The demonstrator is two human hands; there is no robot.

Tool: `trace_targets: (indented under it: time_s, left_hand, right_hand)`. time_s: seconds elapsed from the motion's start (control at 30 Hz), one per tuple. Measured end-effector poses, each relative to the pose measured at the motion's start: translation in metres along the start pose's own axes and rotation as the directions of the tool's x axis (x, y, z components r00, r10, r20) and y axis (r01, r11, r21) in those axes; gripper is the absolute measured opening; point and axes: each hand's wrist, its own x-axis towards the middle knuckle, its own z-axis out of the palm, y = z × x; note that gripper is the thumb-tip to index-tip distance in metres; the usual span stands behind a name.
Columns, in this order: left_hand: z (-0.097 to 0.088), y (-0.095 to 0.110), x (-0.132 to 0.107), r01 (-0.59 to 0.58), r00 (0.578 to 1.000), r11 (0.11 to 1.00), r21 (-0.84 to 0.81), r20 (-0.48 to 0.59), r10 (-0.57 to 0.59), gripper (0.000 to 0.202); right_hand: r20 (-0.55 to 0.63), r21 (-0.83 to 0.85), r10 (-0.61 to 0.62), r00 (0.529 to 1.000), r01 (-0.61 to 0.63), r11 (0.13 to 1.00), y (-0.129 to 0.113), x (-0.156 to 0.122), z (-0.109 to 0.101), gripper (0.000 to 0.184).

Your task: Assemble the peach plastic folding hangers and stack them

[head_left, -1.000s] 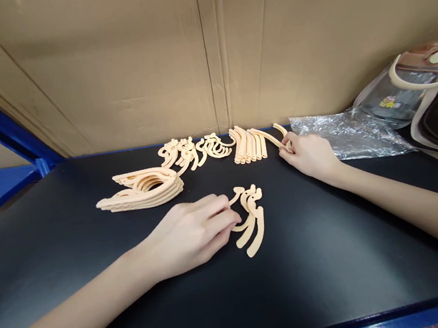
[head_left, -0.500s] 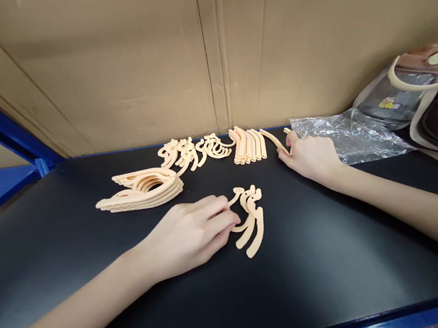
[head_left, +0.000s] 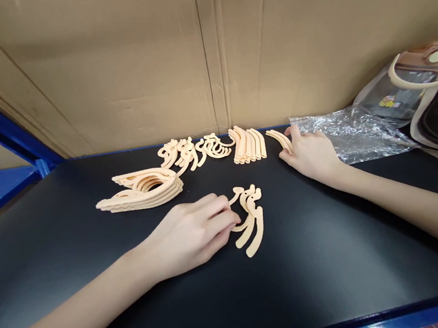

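My left hand (head_left: 199, 234) is closed at a thin beige plastic hook (head_left: 237, 191), its curve partly hidden by the fingertips. Beside it, touching or overlapping, lie two curved beige arm pieces (head_left: 255, 229) on the black tabletop. Farther back on the right, my right hand (head_left: 310, 152) has its thumb and fingers around a couple of narrow curved beige strips (head_left: 279, 140), set side by side. Just left of these strips is a row of similar curved strips (head_left: 246, 144).
A stack of larger beige curved frames (head_left: 142, 193) sits left of centre. Small hooks (head_left: 217, 147) and arm pieces (head_left: 187, 153) lie along the back near the cardboard wall (head_left: 129, 68). On the right are a clear plastic bag (head_left: 344, 134) and a transparent bag with a beige handle (head_left: 379, 97).
The strips at my right hand were spread apart and now lie together, slightly farther right. My left hand and the pieces beside it have hardly moved.
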Motion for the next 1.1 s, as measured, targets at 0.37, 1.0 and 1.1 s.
trace_targets:
  time_s: [0.37, 1.0, 1.1]
  left_hand:
    - [-0.005, 0.003, 0.003, 0.07, 0.998, 0.997, 0.016, -0.011, -0.07, 0.021]
    - [-0.004, 0.003, 0.004, 0.022, 0.991, 0.988, -0.152, 0.136, -0.001, 0.037]
    - [-0.004, 0.003, 0.005, -0.003, 0.993, 0.985, -0.174, 0.118, 0.024, 0.034]
  right_hand:
    - [-0.28, -0.042, -0.218, 0.935, 0.215, 0.976, -0.012, -0.009, -0.014, 0.03]
    - [-0.259, 0.333, -0.569, 0.78, 0.625, 0.706, -0.025, -0.028, -0.019, 0.025]
    - [-0.259, 0.361, -0.546, 0.797, 0.604, 0.71, -0.025, -0.028, -0.021, 0.025]
